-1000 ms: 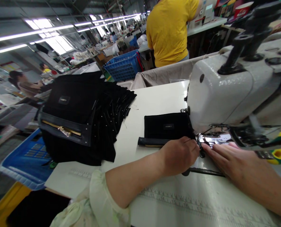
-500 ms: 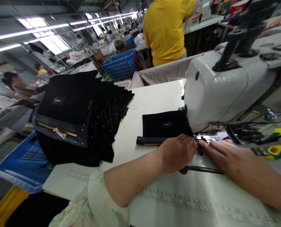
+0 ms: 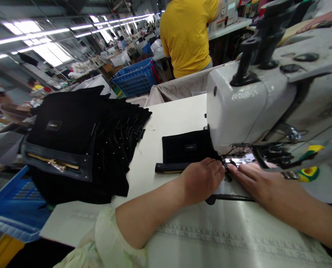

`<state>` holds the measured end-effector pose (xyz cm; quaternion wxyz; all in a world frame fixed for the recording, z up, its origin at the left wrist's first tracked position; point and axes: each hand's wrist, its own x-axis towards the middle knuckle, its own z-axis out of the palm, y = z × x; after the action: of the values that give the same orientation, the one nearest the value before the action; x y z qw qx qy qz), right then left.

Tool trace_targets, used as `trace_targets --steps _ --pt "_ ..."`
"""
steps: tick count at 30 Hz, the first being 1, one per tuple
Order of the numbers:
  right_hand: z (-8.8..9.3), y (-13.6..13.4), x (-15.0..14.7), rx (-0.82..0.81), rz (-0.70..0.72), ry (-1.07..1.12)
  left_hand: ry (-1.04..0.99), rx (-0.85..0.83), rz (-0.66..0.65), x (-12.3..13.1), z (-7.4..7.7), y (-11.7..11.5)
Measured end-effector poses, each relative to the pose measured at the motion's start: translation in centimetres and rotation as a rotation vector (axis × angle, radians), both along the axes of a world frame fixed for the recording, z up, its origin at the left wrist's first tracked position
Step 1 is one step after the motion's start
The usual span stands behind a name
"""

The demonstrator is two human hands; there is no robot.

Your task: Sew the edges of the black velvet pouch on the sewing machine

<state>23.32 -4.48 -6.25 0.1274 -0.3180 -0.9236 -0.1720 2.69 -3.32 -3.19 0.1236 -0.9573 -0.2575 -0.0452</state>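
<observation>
A black fabric piece with a small label lies on the table, its right end under the head of the white sewing machine. Folded along its near side is a dark strip with a gold zipper. My left hand is closed on the near right part of this piece, fingertips bunched close to the needle area. Flat on the machine bed lies my right hand, fingers stretched toward the needle from the other side. The fabric's edge under the presser foot is mostly hidden.
A tall stack of black fabric panels with zippers stands on the left of the table. Below it is a blue crate. Yellow-green scissors lie behind my right hand. A person in yellow works beyond the table.
The camera view has turned slightly right, so everything appears shifted left. Both hands keep nearly the same place by the needle, and the fabric piece shows little movement against the machine.
</observation>
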Motion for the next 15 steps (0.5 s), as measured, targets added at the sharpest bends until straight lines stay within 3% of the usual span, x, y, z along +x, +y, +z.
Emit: trace_targets --steps 6,15 --pt "1.6 0.4 -0.8 0.099 0.034 0.07 -0.005 -0.029 0.011 -0.2 -0.1 -0.1" --pt "0.9 0.4 -0.3 0.059 0.041 0.028 0.003 -0.034 0.013 -0.1 0.1 -0.1"
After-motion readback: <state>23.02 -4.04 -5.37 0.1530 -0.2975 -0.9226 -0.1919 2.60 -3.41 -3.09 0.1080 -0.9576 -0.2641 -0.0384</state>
